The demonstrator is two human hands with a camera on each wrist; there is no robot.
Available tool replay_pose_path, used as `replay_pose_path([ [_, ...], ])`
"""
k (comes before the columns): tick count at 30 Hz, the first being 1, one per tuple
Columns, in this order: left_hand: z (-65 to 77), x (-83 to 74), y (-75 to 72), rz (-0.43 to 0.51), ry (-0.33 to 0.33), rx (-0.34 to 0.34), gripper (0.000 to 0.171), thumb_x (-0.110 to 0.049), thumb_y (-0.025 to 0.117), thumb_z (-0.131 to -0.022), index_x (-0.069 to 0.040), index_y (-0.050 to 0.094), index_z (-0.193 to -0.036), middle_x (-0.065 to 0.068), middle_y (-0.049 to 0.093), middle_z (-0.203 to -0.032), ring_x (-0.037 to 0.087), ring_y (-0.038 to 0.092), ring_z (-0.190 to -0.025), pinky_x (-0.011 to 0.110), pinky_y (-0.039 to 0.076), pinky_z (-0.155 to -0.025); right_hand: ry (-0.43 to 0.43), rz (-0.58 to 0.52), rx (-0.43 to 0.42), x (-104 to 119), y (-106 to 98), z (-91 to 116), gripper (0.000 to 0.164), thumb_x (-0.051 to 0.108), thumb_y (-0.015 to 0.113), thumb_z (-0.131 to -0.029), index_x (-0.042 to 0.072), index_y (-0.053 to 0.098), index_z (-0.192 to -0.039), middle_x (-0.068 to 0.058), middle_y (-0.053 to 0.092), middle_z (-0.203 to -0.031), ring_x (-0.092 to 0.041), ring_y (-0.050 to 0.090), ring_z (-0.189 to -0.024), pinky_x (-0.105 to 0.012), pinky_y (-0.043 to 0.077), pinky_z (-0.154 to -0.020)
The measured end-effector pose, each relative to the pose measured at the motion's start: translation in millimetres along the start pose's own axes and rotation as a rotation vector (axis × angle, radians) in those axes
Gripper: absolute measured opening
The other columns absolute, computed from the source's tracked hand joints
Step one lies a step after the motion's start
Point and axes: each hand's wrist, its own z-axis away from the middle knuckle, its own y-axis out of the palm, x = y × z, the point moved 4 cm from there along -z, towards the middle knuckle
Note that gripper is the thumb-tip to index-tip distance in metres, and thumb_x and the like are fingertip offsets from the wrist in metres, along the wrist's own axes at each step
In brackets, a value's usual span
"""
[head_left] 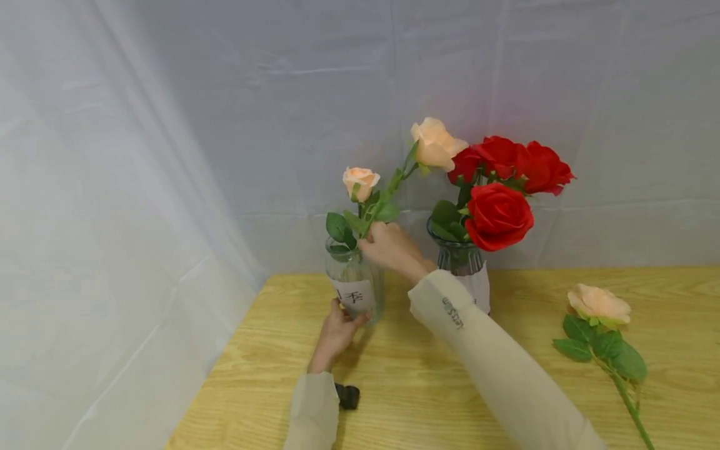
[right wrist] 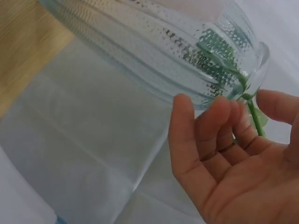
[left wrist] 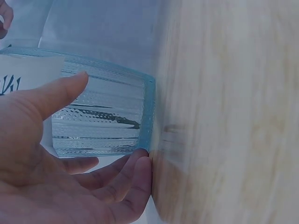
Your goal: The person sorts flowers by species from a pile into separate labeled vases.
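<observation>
A clear ribbed glass vase [head_left: 341, 270] with a white paper label stands at the left of the table. My left hand [head_left: 336, 334] holds it low down, thumb across the glass and fingers around the far side near the base, as the left wrist view shows. At the vase's mouth, my right hand [head_left: 394, 249] has curled fingers around a green stem [right wrist: 255, 116]. This stem leads up to a peach rose [head_left: 435, 145] leaning right. A smaller peach rose [head_left: 360, 182] stands upright in the same vase, with green leaves at the rim.
Just right of my right hand, a bluish glass vase [head_left: 458, 257] holds several red roses [head_left: 499, 215]. Another peach rose [head_left: 599, 306] lies on the wooden table [head_left: 405, 381] at the right. A pale sheet [head_left: 292, 94] hangs behind and along the left side.
</observation>
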Motion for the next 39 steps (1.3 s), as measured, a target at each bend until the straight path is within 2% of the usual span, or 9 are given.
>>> replay_pose_path([
  [6,0.4,-0.1,-0.2,-0.005,-0.002,0.003,0.081,-0.021,0.069,-0.098,0.018,0.020,-0.149,0.043,0.048,-0.135,0.050,0.054,-0.123,0.057,0.047,-0.097,-0.096,0.155,0.019,5.2,-1.4,-3.5,0.039,0.021,0.040,-0.109,0.013,0.048,-0.071,0.001,0.043,-0.061,-0.012,0.039,-0.051,-0.027,0.034,-0.047],
  [12,0.1,1.2,-0.3,-0.009,0.002,0.002,0.081,-0.021,0.068,-0.098,0.017,0.019,-0.150,0.042,0.049,-0.135,0.050,0.054,-0.123,0.057,0.047,-0.097,-0.165,0.355,0.071,7.4,-3.1,-5.2,0.034,0.019,0.040,-0.107,0.007,0.059,-0.082,-0.003,0.047,-0.068,-0.017,0.047,-0.061,-0.035,0.046,-0.059],
  [14,0.1,1.9,-0.3,-0.003,0.003,0.003,0.081,-0.021,0.068,-0.098,0.017,0.019,-0.150,0.042,0.049,-0.136,0.050,0.054,-0.123,0.057,0.047,-0.098,-0.151,0.325,0.105,4.6,-3.6,-4.4,0.033,0.023,0.040,-0.108,0.003,0.066,-0.102,-0.002,0.050,-0.072,-0.018,0.051,-0.066,-0.037,0.048,-0.065],
  [15,0.2,1.8,-0.4,0.001,0.006,0.004,0.081,-0.021,0.068,-0.098,0.018,0.019,-0.149,0.042,0.049,-0.135,0.050,0.054,-0.123,0.057,0.047,-0.097,-0.127,0.292,0.134,2.2,-3.4,-3.5,0.036,0.026,0.040,-0.109,0.003,0.066,-0.103,-0.002,0.049,-0.070,-0.017,0.050,-0.064,-0.037,0.048,-0.065],
  [19,0.5,2.1,0.1,0.016,0.009,0.011,0.081,-0.021,0.068,-0.098,0.018,0.018,-0.149,0.043,0.048,-0.136,0.050,0.054,-0.123,0.057,0.048,-0.097,-0.053,0.127,0.255,-9.0,-1.6,2.9,0.045,0.039,0.043,-0.109,0.005,0.062,-0.087,0.000,0.047,-0.061,-0.013,0.045,-0.053,-0.031,0.044,-0.055],
  [21,0.9,1.5,0.2,0.019,0.012,0.013,0.082,-0.020,0.068,-0.098,0.018,0.018,-0.149,0.043,0.047,-0.136,0.051,0.054,-0.123,0.057,0.047,-0.097,-0.050,0.079,0.306,-13.9,-0.2,7.8,0.048,0.040,0.047,-0.108,0.007,0.055,-0.073,-0.002,0.048,-0.055,-0.012,0.042,-0.046,-0.028,0.040,-0.048],
  [23,1.2,0.8,0.0,0.015,0.016,0.011,0.082,-0.020,0.069,-0.098,0.018,0.018,-0.149,0.043,0.047,-0.136,0.051,0.053,-0.123,0.057,0.047,-0.097,-0.086,0.054,0.324,-17.5,0.6,12.8,0.045,0.035,0.052,-0.107,0.006,0.059,-0.073,-0.005,0.054,-0.057,-0.011,0.045,-0.046,-0.026,0.041,-0.048],
  [31,2.0,-0.3,-0.6,0.006,0.032,0.005,0.081,-0.019,0.069,-0.097,0.019,0.019,-0.148,0.043,0.048,-0.135,0.051,0.055,-0.122,0.056,0.049,-0.095,-0.164,-0.010,0.232,-29.8,-4.1,35.2,0.039,0.017,0.063,-0.101,0.009,0.055,-0.063,0.001,0.048,-0.056,-0.010,0.042,-0.051,-0.026,0.038,-0.054],
  [39,1.8,0.8,-0.1,-0.002,0.035,-0.004,0.080,-0.018,0.070,-0.096,0.020,0.021,-0.147,0.043,0.049,-0.133,0.051,0.055,-0.121,0.056,0.049,-0.094,-0.153,0.041,0.147,-39.4,-10.3,56.9,0.011,0.008,0.070,-0.094,-0.002,0.071,-0.093,-0.012,0.070,-0.092,-0.025,0.066,-0.082,-0.039,0.055,-0.075],
])
